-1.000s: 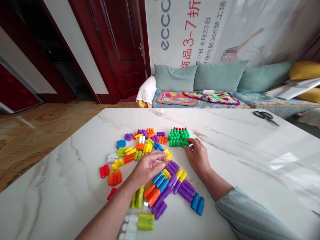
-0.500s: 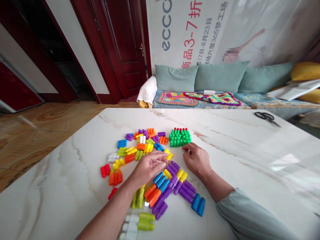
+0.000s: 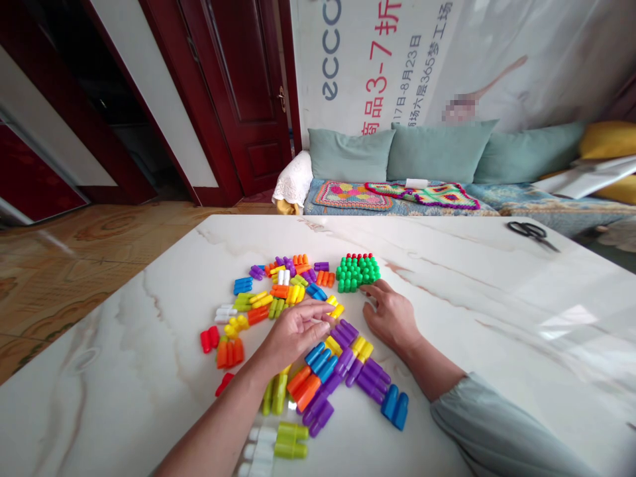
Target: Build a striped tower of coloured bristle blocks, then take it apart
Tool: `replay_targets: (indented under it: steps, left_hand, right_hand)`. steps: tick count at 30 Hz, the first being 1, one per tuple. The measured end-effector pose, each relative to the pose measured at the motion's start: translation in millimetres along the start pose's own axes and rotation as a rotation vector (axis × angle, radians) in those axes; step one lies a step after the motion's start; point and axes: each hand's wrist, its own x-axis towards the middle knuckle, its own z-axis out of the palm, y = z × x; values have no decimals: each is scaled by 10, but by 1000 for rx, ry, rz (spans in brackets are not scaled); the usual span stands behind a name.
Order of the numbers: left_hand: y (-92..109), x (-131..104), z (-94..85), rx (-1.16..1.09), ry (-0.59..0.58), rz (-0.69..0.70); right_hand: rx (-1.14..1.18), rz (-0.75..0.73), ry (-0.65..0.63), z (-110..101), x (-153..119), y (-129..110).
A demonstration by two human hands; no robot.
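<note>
My left hand [image 3: 301, 326] is over the loose bullet-shaped plastic blocks, fingers stretched out and thumb apart, with nothing visible in it. Its fingertips are beside a yellow block [image 3: 336, 309]. My right hand [image 3: 392, 317] has its fingers spread, the index finger reaching to the near right corner of a compact green block cluster [image 3: 356, 273] with a red row at the back. Whether that finger touches the green pieces I cannot tell. Purple blocks [image 3: 372, 381], a blue block [image 3: 395, 407] and orange blocks [image 3: 304, 388] lie between my forearms.
More coloured blocks [image 3: 281, 291] are scattered left of the green cluster. Joined white and lime blocks [image 3: 278, 442] lie at the near edge of view. Black scissors [image 3: 531, 232] rest at the table's far right. A sofa with cushions [image 3: 440, 152] stands behind the marbled table [image 3: 149, 311].
The fingers of my right hand have opened and stretched toward the green cluster. My left hand and the blocks look the same.
</note>
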Motion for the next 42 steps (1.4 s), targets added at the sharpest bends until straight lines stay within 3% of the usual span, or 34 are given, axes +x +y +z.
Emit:
replay_targets:
  steps: [18,21,24,26,30,36,42]
  left_hand:
    - [20,-16,-63,-33,13,0]
    - [54,-21,-168,154,204,44]
    - [51,-13,-325,701,518,124]
    - [26,1,-428,1030,609,149]
    - [-62,40,-561,1261,540,154]
    - [-190,100,-604,1306,432,147]
    - [-176,101,-545,1335,426,44]
  right_hand:
    - [39,-6,40,37,1,15]
    - [58,-2,47,25,4,3]
    - [66,-1,51,24,3,0]
    - [69,2,54,33,1,7]
    - [74,6,49,58,-1,26]
    - [71,6,54,48,3,14]
    - [80,6,53,23,5,-8]
